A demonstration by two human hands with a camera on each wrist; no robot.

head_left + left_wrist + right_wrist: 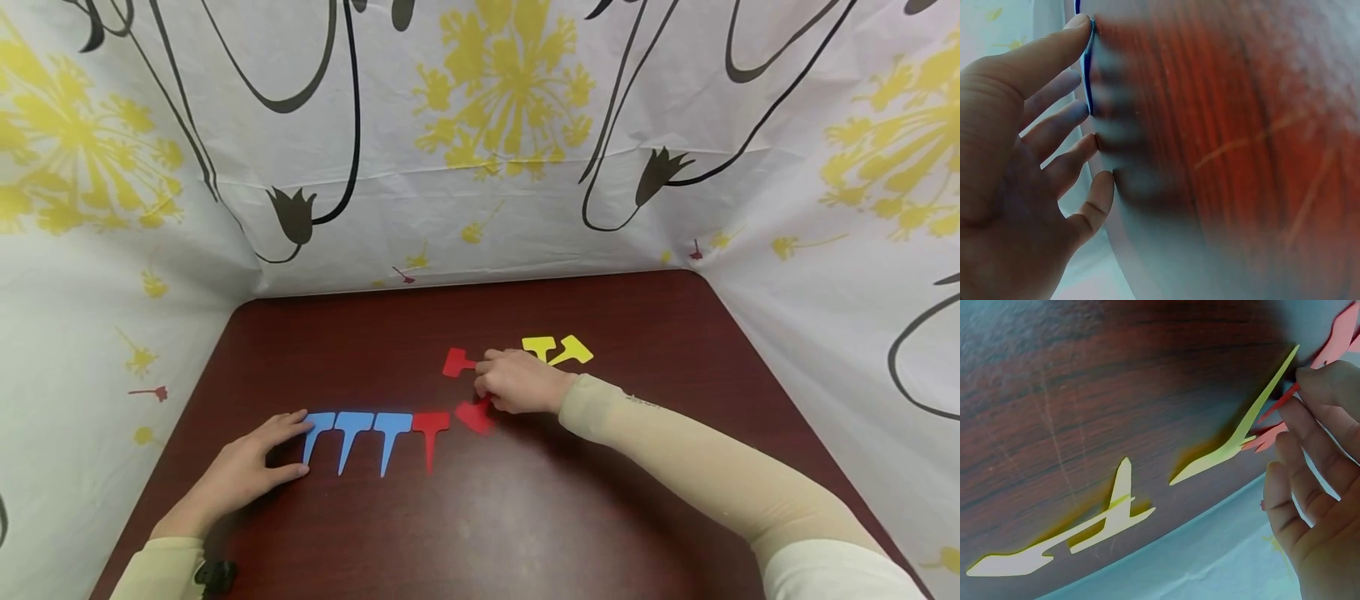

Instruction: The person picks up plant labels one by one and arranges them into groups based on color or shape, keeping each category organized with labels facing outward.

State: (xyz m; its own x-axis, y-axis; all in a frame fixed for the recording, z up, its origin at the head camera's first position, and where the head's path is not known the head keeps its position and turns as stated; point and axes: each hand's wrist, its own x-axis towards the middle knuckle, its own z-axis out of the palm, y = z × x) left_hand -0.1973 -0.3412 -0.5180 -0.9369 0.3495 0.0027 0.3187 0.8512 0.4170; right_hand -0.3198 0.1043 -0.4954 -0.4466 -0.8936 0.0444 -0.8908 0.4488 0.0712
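Observation:
T-shaped plant labels lie on the dark table. My left hand (pixel 243 467) rests at the left end of a row, fingertips and thumb spread around the first blue label (pixel 319 422). Two more blue labels, a middle one (pixel 354 422) and a right one (pixel 393 423), follow, then a red label (pixel 431 423). Just right of the row, my right hand (pixel 521 381) pinches another red label (pixel 476 417) by its stem between thumb and finger; its head looks blurred. Beyond the fingers lies one more red label (pixel 456 362), its stem partly hidden by the hand.
Behind my right hand lie yellow labels (pixel 573 349), partly covered by it in the head view; the right wrist view shows a yellow label (pixel 1238 440) close to the fingers. A patterned cloth (pixel 465 225) hangs around the table's back and sides.

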